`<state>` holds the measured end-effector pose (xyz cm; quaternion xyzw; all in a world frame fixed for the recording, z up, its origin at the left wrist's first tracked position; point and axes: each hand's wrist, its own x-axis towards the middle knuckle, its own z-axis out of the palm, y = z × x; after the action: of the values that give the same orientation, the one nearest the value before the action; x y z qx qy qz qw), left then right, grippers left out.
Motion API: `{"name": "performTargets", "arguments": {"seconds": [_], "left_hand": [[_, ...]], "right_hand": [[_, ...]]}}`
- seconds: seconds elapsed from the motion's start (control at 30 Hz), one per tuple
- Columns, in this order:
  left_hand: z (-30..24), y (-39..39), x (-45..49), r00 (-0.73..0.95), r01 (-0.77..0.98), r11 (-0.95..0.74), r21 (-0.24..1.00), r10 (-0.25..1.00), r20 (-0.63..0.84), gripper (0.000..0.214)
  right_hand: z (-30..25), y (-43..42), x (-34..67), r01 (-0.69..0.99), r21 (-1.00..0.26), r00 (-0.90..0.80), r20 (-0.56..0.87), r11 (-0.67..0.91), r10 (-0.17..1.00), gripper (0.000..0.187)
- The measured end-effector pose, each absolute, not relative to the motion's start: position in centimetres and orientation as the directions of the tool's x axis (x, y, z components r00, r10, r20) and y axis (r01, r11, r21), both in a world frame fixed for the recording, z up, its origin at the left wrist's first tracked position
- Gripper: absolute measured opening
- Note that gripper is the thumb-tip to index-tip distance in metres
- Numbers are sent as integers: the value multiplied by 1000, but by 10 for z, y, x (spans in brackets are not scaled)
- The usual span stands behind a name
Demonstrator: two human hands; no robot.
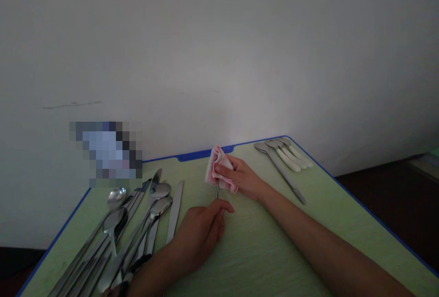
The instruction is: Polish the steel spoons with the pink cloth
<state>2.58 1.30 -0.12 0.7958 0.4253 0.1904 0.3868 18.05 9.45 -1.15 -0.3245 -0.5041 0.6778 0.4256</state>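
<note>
A pink and white cloth (214, 162) is bunched in my right hand (245, 175), the thumb pressing it from the near side. Out of its lower edge comes the thin metal stem of a utensil (217, 190), whose upper end the cloth hides. My left hand (202, 230) is closed around the lower part of that utensil, below the cloth. Just left of that hand lies a table knife (175, 210). Beyond it spreads a pile of metal cutlery, with a spoon (115, 219) among several others and some knives.
On the right of the green table (267, 251) lie a long-handled spoon (281, 171) and several forks with white handles (290, 159). A blurred-out object (109, 150) stands at the far left edge. The wall (219, 59) rises directly behind the table's blue rim.
</note>
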Motion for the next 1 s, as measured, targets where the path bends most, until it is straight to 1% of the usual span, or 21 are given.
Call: {"name": "performTargets", "arguments": {"seconds": [0.13,0.33,0.5,0.6,0.67,0.77,0.87,0.93,1.0], "left_hand": [[-2,13,25,594,548,-404,733,805,0,26],[-4,13,25,632,547,-476,688,774,33,27],[-2,13,25,638,538,-472,698,769,28,26],[-1,13,25,614,548,-451,705,789,27,25],[-1,12,25,590,562,-444,698,807,38,24],[-2,12,26,582,576,-457,678,811,53,25],[-2,13,25,593,574,-463,675,804,48,27],[-2,13,24,593,576,-462,674,804,45,28],[-2,12,23,593,580,-465,668,804,45,29]], "right_hand": [[-9,93,179,-217,-972,-424,12,-88,906,32],[-3,90,175,-234,-971,-479,66,-55,875,31],[-3,90,174,-189,-982,-463,92,4,882,33],[-7,91,174,-193,-981,-400,63,-17,914,36],[-10,94,173,-241,-970,-289,32,-41,957,36],[-14,100,172,-395,-914,-153,-32,-90,988,37],[-15,103,171,-506,-851,-144,-81,-144,986,37],[-16,104,171,-525,-835,-164,-89,-163,982,36],[-16,104,172,-508,-848,-200,-55,-152,978,34]]}}
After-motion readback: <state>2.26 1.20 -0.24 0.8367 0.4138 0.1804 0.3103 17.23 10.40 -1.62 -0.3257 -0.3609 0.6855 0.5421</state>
